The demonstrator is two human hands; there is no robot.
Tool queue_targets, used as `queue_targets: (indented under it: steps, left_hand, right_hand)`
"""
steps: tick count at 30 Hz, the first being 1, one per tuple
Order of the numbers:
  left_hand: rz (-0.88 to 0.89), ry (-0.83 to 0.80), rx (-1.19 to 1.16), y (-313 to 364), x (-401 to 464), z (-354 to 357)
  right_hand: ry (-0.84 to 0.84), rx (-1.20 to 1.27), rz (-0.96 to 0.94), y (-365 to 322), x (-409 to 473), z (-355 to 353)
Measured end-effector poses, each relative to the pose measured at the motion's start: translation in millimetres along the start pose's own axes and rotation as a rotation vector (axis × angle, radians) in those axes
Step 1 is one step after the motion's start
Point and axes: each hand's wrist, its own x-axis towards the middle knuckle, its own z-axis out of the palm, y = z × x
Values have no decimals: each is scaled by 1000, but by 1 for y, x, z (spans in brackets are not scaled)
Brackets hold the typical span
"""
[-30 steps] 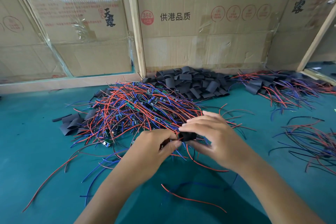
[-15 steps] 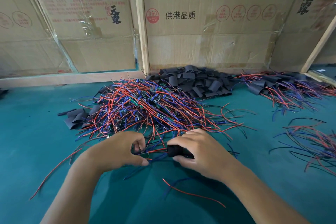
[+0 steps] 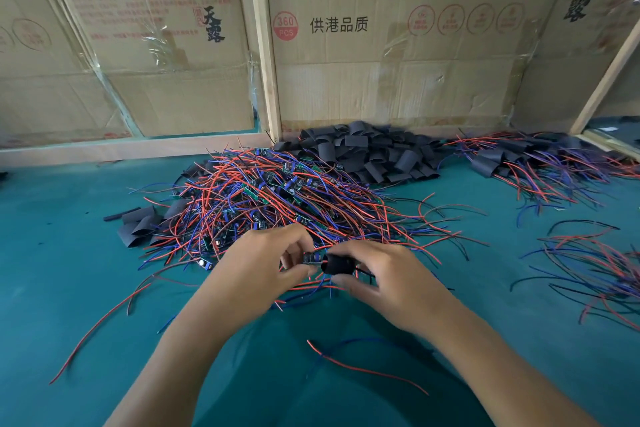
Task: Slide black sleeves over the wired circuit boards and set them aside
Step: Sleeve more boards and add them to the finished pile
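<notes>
Above the teal mat (image 3: 69,270), the left hand (image 3: 256,274) pinches a small wired circuit board (image 3: 311,258), seemingly at the mouth of the black tubular sleeve (image 3: 337,264) gripped by the right hand's (image 3: 391,284) curled fingers.

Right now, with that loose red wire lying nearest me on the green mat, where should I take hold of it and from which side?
Probably pinch the loose red wire near its middle, coming straight down from above. It lies flat on the green mat, thin and gently curved, with bare mat either side there. Both ends taper away, so gripping one would leave the rest trailing.
</notes>
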Motion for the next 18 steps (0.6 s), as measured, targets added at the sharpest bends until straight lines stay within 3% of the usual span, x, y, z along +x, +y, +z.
queue_targets:
  steps: [4,12,18]
  left_hand:
    - [13,48,-88,7,0,6]
    - [-146,-111,-429,10,0,10]
    - [-146,-51,-461,9,1,8]
  right_hand:
    - [80,157,29,-1,1,-2]
    - [100,61,-36,-3,1,-9]
    - [75,-22,-60,-3,-1,-11]
